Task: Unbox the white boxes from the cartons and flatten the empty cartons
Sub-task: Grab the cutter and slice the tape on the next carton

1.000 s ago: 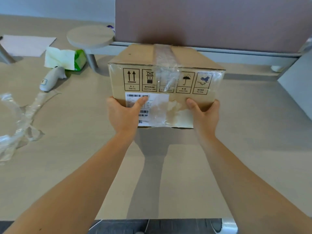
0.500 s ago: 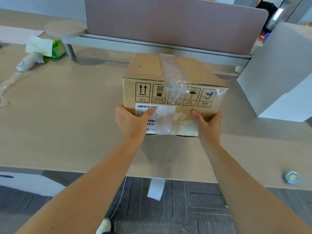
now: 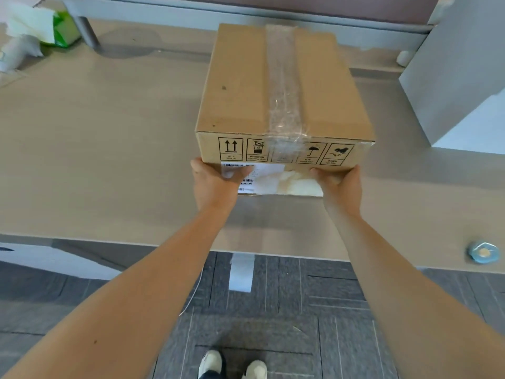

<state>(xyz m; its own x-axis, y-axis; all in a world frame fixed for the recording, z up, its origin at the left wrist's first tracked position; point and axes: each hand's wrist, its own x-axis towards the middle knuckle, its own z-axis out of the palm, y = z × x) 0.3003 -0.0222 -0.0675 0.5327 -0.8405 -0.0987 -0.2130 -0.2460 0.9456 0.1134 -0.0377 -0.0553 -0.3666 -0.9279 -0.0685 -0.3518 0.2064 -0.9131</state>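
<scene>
A brown carton [image 3: 240, 86], sealed along its top with clear tape, hangs just above the beige table [image 3: 95, 149]. Its near side carries handling symbols and a white barcode label. My left hand [image 3: 211, 184] grips the carton's near lower left corner, thumb on the label and fingers under the box. At the near lower right corner my right hand [image 3: 341, 187] grips the same way. What the carton holds is hidden.
A large white box [image 3: 459, 77] stands on the table at the right. A green tissue pack [image 3: 58, 28] lies at the back left beside a grey post [image 3: 86, 31]. A small blue tape roll [image 3: 483, 252] sits near the table's front edge. Grey carpet lies below.
The carton has come nearer to me and lower, so its taped top now shows. My view has tilted down to the floor and my shoes. Both hands keep their grip.
</scene>
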